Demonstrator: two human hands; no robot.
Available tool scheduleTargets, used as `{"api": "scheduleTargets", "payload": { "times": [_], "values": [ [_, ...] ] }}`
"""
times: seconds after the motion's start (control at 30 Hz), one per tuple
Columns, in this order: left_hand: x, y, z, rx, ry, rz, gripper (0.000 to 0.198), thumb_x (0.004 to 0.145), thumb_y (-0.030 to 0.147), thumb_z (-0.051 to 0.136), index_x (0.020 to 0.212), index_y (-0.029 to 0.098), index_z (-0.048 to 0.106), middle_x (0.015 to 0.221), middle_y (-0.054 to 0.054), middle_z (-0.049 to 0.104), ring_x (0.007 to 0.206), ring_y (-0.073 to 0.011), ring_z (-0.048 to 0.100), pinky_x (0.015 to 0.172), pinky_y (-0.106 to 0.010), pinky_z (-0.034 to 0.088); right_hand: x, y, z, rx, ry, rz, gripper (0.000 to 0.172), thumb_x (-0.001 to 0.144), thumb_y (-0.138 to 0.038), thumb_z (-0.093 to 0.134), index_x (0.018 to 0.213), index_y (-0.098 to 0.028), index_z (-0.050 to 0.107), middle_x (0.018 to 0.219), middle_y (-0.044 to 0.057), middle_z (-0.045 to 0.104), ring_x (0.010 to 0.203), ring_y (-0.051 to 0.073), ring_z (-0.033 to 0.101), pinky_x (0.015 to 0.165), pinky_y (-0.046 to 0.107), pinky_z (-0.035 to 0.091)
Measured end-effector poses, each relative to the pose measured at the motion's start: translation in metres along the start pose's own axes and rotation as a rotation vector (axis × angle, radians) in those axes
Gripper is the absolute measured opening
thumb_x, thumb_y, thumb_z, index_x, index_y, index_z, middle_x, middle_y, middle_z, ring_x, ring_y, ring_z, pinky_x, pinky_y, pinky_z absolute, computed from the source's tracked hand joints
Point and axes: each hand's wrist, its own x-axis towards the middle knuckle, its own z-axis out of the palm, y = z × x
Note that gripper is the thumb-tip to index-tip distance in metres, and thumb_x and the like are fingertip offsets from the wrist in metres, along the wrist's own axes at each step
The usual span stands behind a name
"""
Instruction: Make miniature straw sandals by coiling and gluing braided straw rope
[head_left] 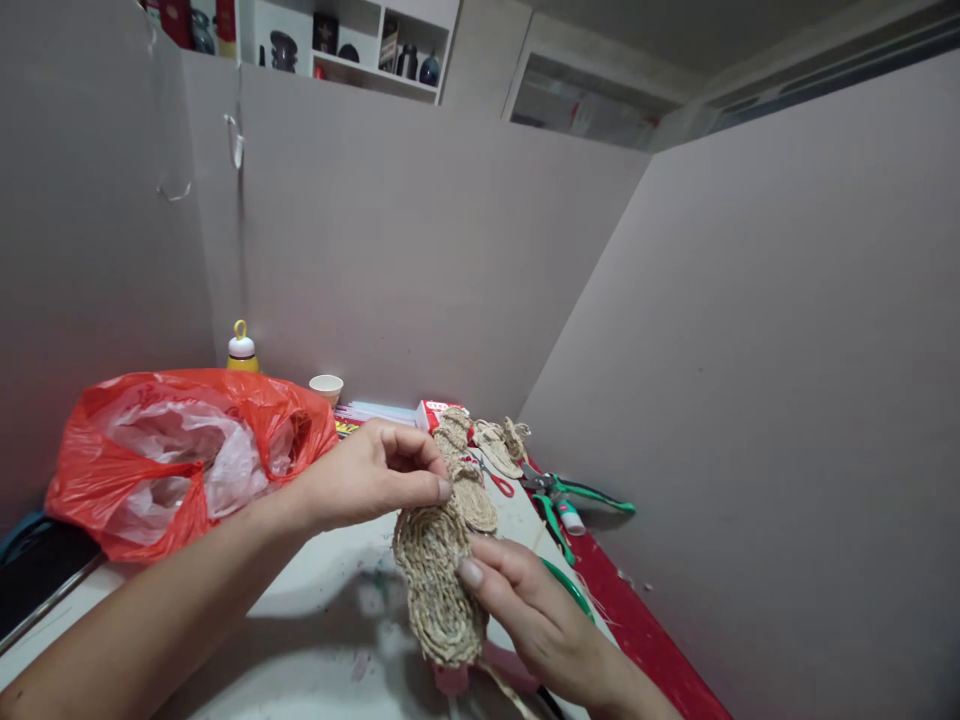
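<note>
Pinching, left hand [379,474]: your thumb and forefinger are closed at the upper edge of the woven piece [437,580].
Right hand [536,612]: your thumb bears on its face near the right edge, gripping it.
Woven piece: between your hands, above the white table [322,580].
Step in hand: judged to be fingertip work on the coiled edge.
Next move: likely calls for a steady right grip, minding the loose strand [508,690] below.

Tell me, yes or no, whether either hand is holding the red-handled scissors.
No: the red-handled scissors lie on the table, while the left hand and right hand are at the woven piece.
</note>
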Motion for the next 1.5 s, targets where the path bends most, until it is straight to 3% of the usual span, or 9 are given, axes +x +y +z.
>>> {"api": "scheduleTargets", "payload": {
  "times": [0.3, 0.4, 0.57, 0.67, 0.73, 0.83, 1.03, 1.27, 1.5],
  "values": [
    [0.004, -0.002, -0.002, 0.067, -0.042, -0.1, 0.002, 0.063, 0.015, 0.06, 0.062, 0.016, 0.058, 0.058, 0.004, 0.051, 0.054, -0.0079, 0.04, 0.052, -0.023, 0.03, -0.003, 0.003, -0.004, -0.328, 0.041, -0.053, 0.03, 0.099, -0.033, 0.031, 0.073, -0.021, 0.042, 0.065, -0.004, 0.04, 0.058, 0.013, 0.036, 0.058, 0.027, 0.027],
    [0.007, -0.004, -0.002, 0.069, -0.016, -0.077, 0.005, 0.066, 0.018, 0.061, 0.063, 0.016, 0.057, 0.058, 0.004, 0.049, 0.054, -0.0082, 0.04, 0.053, -0.023, 0.031, -0.003, 0.006, -0.004, -0.197, 0.083, -0.042, 0.032, 0.097, -0.036, 0.037, 0.07, -0.021, 0.043, 0.064, -0.004, 0.04, 0.058, 0.013, 0.034, 0.057, 0.027, 0.027],
    [0.01, -0.003, -0.007, -0.061, 0.235, 0.059, 0.029, 0.077, 0.045, 0.059, 0.079, 0.016, 0.062, 0.073, 0.0, 0.057, 0.061, -0.0097, 0.047, 0.06, -0.024, 0.037, 0.004, 0.023, -0.003, 0.132, 0.3, 0.018, 0.036, 0.094, -0.047, 0.041, 0.07, -0.021, 0.051, 0.063, -0.003, 0.045, 0.057, 0.015, 0.04, 0.055, 0.026, 0.033],
    [0.013, -0.012, -0.003, -0.066, 0.169, 0.023, 0.038, 0.079, 0.052, 0.057, 0.08, 0.015, 0.065, 0.08, -0.003, 0.06, 0.072, -0.0133, 0.052, 0.068, -0.027, 0.041, 0.01, 0.029, 0.0, 0.176, 0.407, 0.019, 0.037, 0.094, -0.049, 0.038, 0.081, -0.021, 0.058, 0.068, 0.0, 0.055, 0.062, 0.018, 0.05, 0.058, 0.028, 0.041],
    [0.014, -0.022, 0.006, -0.059, 0.075, 0.002, 0.036, 0.078, 0.05, 0.06, 0.072, 0.015, 0.063, 0.074, -0.001, 0.057, 0.074, -0.0137, 0.051, 0.072, -0.028, 0.041, 0.013, 0.03, 0.002, 0.201, 0.468, 0.018, 0.037, 0.093, -0.051, 0.04, 0.089, -0.021, 0.061, 0.073, 0.002, 0.062, 0.068, 0.02, 0.055, 0.064, 0.029, 0.045],
    [0.017, -0.036, 0.021, -0.128, 0.054, -0.028, 0.037, 0.077, 0.05, 0.064, 0.064, 0.015, 0.059, 0.062, 0.004, 0.049, 0.062, -0.0104, 0.044, 0.065, -0.025, 0.039, 0.017, 0.029, 0.003, 0.225, 0.532, 0.016, 0.038, 0.091, -0.052, 0.044, 0.096, -0.02, 0.064, 0.077, 0.003, 0.066, 0.073, 0.021, 0.059, 0.07, 0.031, 0.047],
    [0.022, -0.04, 0.026, -0.204, 0.238, -0.059, 0.03, 0.072, 0.044, 0.071, 0.076, 0.016, 0.064, 0.074, 0.0, 0.059, 0.07, -0.0127, 0.053, 0.065, -0.026, 0.045, 0.02, 0.032, 0.001, 0.241, 0.632, 0.001, 0.041, 0.093, -0.052, 0.039, 0.101, -0.019, 0.062, 0.079, 0.005, 0.066, 0.077, 0.023, 0.06, 0.069, 0.032, 0.049],
    [0.027, -0.044, 0.023, -0.213, 0.276, -0.029, 0.025, 0.065, 0.035, 0.077, 0.069, 0.013, 0.065, 0.06, 0.002, 0.057, 0.055, -0.0082, 0.048, 0.058, -0.024, 0.04, 0.018, 0.04, 0.0, 0.157, 0.681, -0.022, 0.035, 0.095, -0.048, 0.039, 0.081, -0.021, 0.055, 0.075, 0.002, 0.057, 0.07, 0.018, 0.052, 0.066, 0.03, 0.044],
    [0.028, -0.05, 0.031, -0.154, 0.336, 0.021, 0.023, 0.069, 0.032, 0.073, 0.061, 0.013, 0.063, 0.054, 0.004, 0.054, 0.052, -0.0082, 0.046, 0.054, -0.023, 0.038, 0.021, 0.045, 0.007, 0.079, 0.718, -0.031, 0.035, 0.096, -0.047, 0.036, 0.076, -0.022, 0.049, 0.075, 0.001, 0.054, 0.069, 0.018, 0.048, 0.067, 0.03, 0.041]
  ]
}}
